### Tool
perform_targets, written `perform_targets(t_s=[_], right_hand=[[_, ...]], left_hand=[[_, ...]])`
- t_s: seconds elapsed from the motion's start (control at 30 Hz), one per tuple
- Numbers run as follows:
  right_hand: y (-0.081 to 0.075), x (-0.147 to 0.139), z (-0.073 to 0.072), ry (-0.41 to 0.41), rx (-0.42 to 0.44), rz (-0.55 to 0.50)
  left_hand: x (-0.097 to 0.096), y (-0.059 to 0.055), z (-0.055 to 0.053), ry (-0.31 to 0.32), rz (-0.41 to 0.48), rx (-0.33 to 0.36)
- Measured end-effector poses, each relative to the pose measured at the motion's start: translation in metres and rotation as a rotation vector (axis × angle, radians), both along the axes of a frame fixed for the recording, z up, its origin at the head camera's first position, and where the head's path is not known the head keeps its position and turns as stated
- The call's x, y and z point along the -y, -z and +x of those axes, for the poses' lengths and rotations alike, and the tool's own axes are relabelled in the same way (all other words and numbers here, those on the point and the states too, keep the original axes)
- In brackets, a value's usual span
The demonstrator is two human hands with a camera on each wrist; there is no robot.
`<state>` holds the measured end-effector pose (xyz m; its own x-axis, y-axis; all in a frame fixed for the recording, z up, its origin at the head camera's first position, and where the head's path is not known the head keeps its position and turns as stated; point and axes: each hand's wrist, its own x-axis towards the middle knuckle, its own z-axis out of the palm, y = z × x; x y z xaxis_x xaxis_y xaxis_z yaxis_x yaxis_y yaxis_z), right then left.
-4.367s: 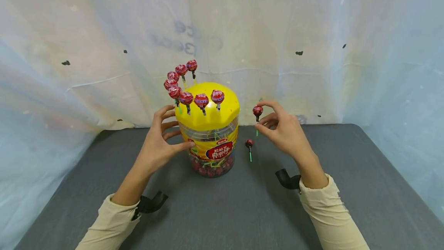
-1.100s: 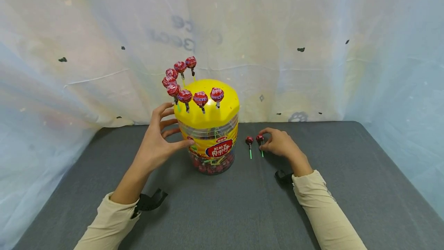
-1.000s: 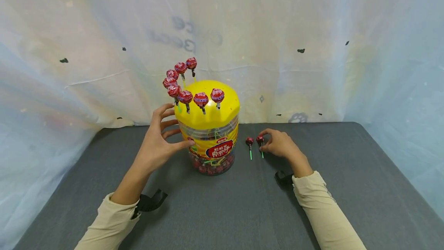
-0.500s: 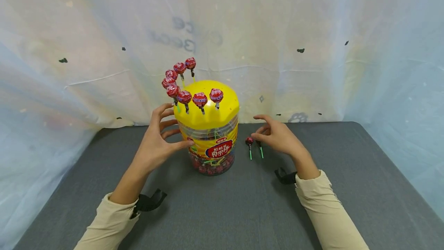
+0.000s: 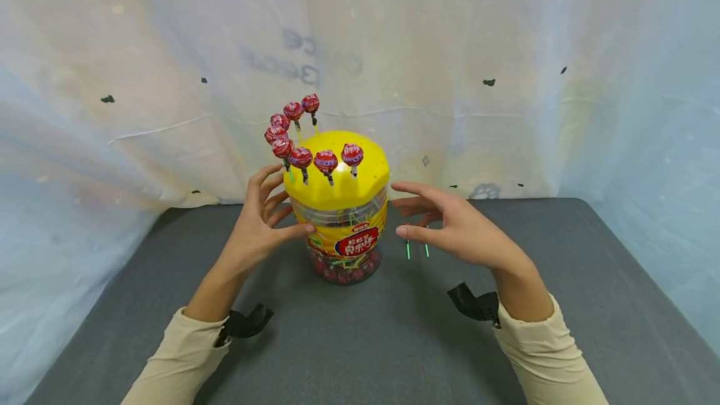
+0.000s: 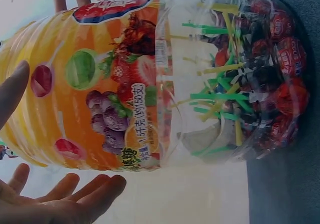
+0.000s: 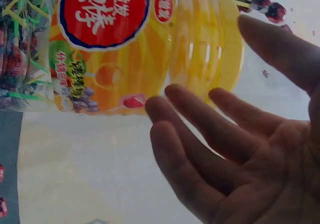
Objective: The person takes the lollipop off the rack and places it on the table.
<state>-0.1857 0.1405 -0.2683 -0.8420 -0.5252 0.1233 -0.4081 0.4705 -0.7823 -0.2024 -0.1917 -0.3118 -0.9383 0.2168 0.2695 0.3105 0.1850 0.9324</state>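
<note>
In the head view a clear plastic jar point(image 5: 343, 270) with a yellow lid point(image 5: 365, 180) stands on the grey table. Several red-wrapped lollipops point(image 5: 325, 162) stand upright in an arc along the lid's left and front. My left hand point(image 5: 253, 230) cups the jar's left side, thumb over the label and fingers spread. The left wrist view shows those fingertips point(image 6: 117, 184) just off the wall. My right hand point(image 5: 450, 220) is spread near the jar's right side, holding nothing. Beneath it, two lollipops lie on the table; their green sticks point(image 5: 408, 250) show, the heads mostly hidden.
The grey table point(image 5: 360, 349) runs back to a pale hanging sheet point(image 5: 427, 49) close behind the jar. Black straps point(image 5: 475, 304) stick out from both wrists. More lollipops point(image 6: 290, 69) fill the jar's bottom.
My right hand, which held a lollipop, laid it beside the other one on the table and let go. It then rose and moved left towards the jar, fingers spreading. The left hand barely moved.
</note>
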Motion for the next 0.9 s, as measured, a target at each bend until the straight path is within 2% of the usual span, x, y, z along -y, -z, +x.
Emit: perform_targets(t_s=[0.1,0.3,0.47,0.73,0.9], right_hand=[[0.001,0.004,0.000,0.005,0.023,0.029],[0.003,0.008,0.000,0.006,0.014,0.062],[0.004,0.010,0.001,0.007,0.016,0.048],[0.007,0.012,-0.003,0.068,0.021,0.048],[0.010,0.014,-0.007,0.071,0.024,0.038]], left_hand=[[0.000,0.000,-0.001,0.006,0.022,0.021],[-0.001,-0.001,0.001,0.025,0.049,0.046],[-0.002,-0.003,0.004,0.011,0.025,0.037],[-0.001,-0.008,0.009,0.008,-0.029,0.001],[0.000,-0.011,0.013,-0.012,-0.054,-0.009]])
